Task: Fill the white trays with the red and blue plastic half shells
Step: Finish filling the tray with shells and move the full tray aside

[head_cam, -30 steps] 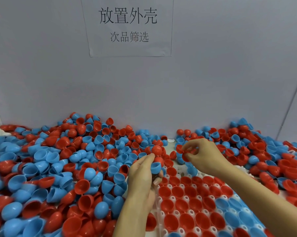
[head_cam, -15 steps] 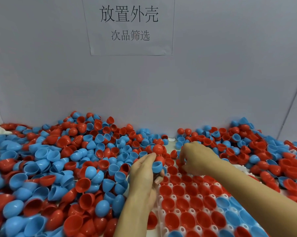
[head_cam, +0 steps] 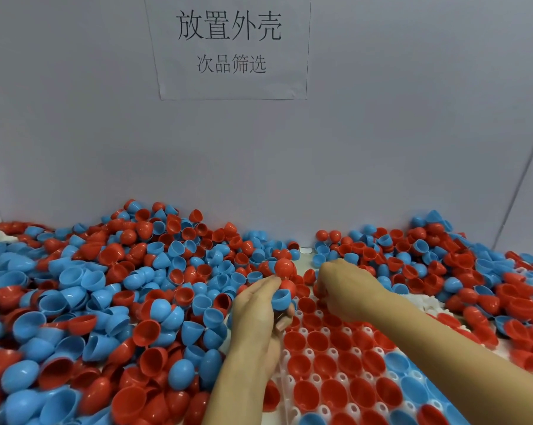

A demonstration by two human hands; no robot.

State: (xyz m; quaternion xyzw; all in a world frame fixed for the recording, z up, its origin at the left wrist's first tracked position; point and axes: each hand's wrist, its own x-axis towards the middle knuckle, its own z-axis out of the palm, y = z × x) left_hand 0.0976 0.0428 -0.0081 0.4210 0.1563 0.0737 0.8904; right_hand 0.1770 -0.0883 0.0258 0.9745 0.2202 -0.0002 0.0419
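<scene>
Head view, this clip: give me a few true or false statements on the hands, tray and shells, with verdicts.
1. The left hand holds a blue half shell. True.
2. The white tray holds only blue shells. False: red shells fill its far rows.
3. The right hand is at the tray's far end. True.
4. Loose shells lie only left of the tray. False: piles lie on both sides.
5. A printed paper sign hangs on the wall. True.

left hand [head_cam: 259, 314] cupped (fingers curled), right hand [head_cam: 341, 289] fisted
</scene>
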